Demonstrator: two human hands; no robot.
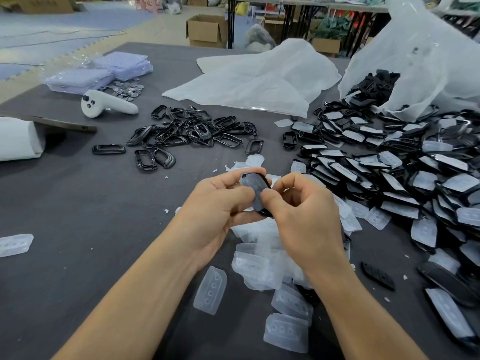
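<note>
centre of frame, left hand and right hand both pinch the small black plastic key-fob shell with its translucent silicone pad, which looks light, stiff shell, floppy pad, best held by the rim.

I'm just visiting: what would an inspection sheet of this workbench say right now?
Surface: dark grey cloth-covered table, flecked with white scraps.
Job's things: black plastic fob shell with a translucent pad on it; loose translucent button pads heaped below.
Clutter: black oval frames, heap of padded black shells, white handheld controller, silver discs, white plastic bags.
Grippers: left hand and right hand both pinch the shell.
Cables: nothing seen.
Surroundings: cardboard boxes, foam floor mats.
</note>
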